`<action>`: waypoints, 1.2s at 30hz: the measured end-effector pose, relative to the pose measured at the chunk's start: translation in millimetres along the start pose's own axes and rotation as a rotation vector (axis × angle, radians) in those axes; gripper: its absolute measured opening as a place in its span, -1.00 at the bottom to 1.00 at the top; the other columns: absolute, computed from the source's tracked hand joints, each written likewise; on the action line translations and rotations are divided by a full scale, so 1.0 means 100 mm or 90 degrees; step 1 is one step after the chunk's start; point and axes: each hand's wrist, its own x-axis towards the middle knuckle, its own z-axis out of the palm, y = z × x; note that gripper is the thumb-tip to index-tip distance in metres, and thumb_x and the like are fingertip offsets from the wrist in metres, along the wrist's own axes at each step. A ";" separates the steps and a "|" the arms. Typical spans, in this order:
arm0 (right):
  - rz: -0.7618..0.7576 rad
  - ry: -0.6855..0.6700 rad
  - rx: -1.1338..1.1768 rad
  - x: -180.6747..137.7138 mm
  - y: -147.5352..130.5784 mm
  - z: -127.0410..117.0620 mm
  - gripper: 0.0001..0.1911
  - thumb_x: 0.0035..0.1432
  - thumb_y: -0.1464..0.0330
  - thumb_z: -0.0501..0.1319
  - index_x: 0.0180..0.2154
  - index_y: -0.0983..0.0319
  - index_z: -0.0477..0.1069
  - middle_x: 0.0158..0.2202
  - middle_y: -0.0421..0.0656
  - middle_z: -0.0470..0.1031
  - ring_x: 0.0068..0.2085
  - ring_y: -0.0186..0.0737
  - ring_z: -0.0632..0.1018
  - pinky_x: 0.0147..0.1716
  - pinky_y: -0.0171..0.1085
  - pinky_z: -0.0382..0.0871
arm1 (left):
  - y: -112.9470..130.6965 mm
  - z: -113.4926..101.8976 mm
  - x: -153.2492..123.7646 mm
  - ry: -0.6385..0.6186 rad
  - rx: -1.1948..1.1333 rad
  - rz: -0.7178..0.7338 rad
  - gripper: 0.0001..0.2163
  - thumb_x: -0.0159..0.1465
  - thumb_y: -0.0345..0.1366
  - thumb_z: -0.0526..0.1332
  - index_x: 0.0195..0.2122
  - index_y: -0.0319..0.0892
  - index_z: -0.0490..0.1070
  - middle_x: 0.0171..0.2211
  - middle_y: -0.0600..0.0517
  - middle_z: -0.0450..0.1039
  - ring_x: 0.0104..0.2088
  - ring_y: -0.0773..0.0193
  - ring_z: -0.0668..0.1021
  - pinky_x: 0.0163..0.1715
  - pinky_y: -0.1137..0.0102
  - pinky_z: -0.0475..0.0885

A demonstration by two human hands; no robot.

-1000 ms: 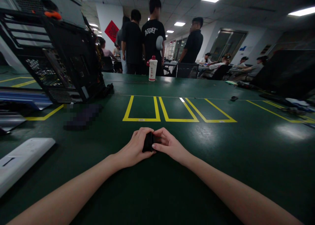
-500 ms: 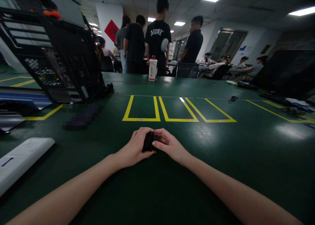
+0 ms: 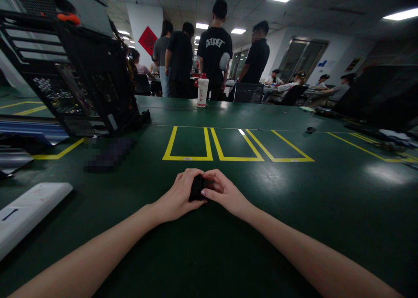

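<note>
A small black block-like object is between my hands, low over the green table; its exact kind is not clear. My left hand is closed around its left side, fingers over the top and thumb along the near edge. From the right, my right hand grips the same object, its thumb pressed on the near right edge and its curled fingers behind. Most of the far side is hidden by my fingers. Yellow tape rectangles are marked on the table just beyond my hands.
An open black computer case stands at left, near a blurred-out dark item. A white box-shaped device lies front left. Farther back are a white bottle and a small black ring-like item. Several people stand or sit beyond.
My hands and the black object stay almost in place, with only a slight shift of my right thumb. In the background, a standing person has moved a little to the right.
</note>
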 end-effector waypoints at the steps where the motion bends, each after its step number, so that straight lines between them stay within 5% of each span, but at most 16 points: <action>1: 0.003 0.002 -0.007 0.00 0.00 0.00 -0.65 0.02 0.37 0.19 -0.11 0.12 0.20 -0.08 -0.17 0.24 -0.07 -0.20 0.39 -0.10 -0.12 0.33 | 0.00 0.00 0.00 -0.002 -0.001 -0.003 -0.51 0.13 -0.33 0.20 0.04 -0.04 0.00 -0.04 -0.07 0.16 -0.05 0.08 0.31 -0.11 0.11 0.30; 36: -0.002 -0.001 0.012 0.02 0.02 -0.02 -0.74 0.03 0.34 0.18 -0.20 0.15 0.21 -0.13 -0.20 0.29 -0.09 -0.24 0.40 -0.09 -0.14 0.31 | 0.01 -0.01 0.00 0.002 0.011 0.002 -0.51 0.12 -0.32 0.21 0.03 -0.06 0.01 -0.04 -0.06 0.17 -0.06 0.08 0.33 -0.11 0.12 0.30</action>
